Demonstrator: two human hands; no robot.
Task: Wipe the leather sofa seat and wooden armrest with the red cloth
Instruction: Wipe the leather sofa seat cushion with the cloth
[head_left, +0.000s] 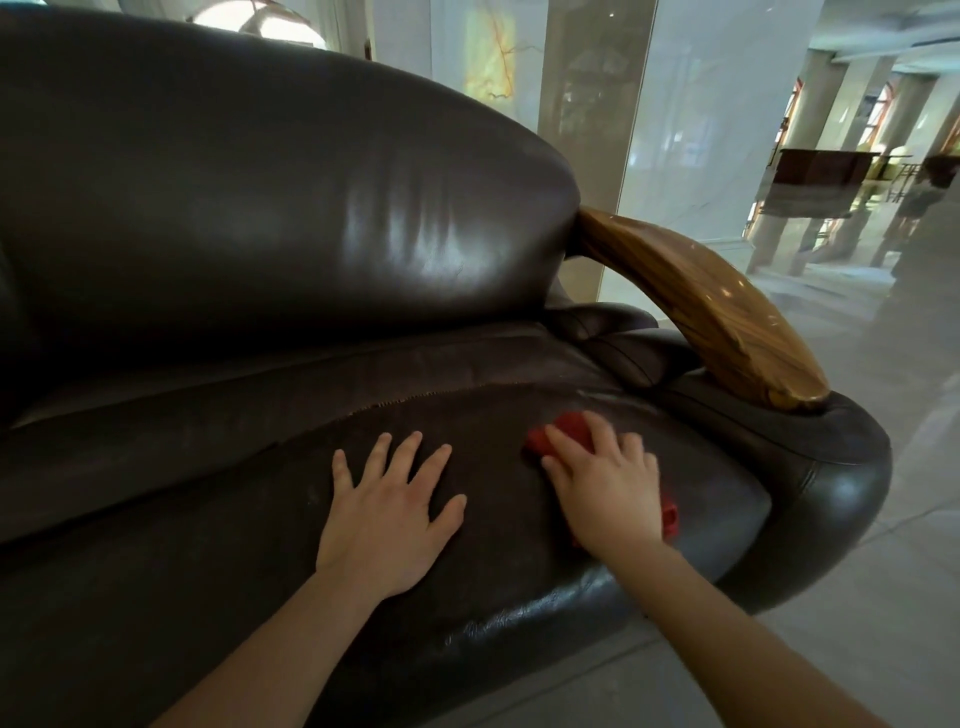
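A dark brown leather sofa fills the view, its seat cushion (218, 519) running across the lower half. My right hand (605, 483) lies palm down on the right part of the seat, pressing the red cloth (566, 434) against the leather; the cloth shows past my fingertips and beside my wrist. My left hand (387, 512) rests flat on the seat to the left of it, fingers spread, holding nothing. The curved wooden armrest (696, 306) rises at the sofa's right end, above and beyond the cloth.
The padded backrest (260, 182) bulges over the seat. A leather side roll (831, 467) closes the sofa's right end. Pale tiled floor (857, 597) lies to the right and below. A person (919, 202) and a dark counter (821, 166) are far off at the upper right.
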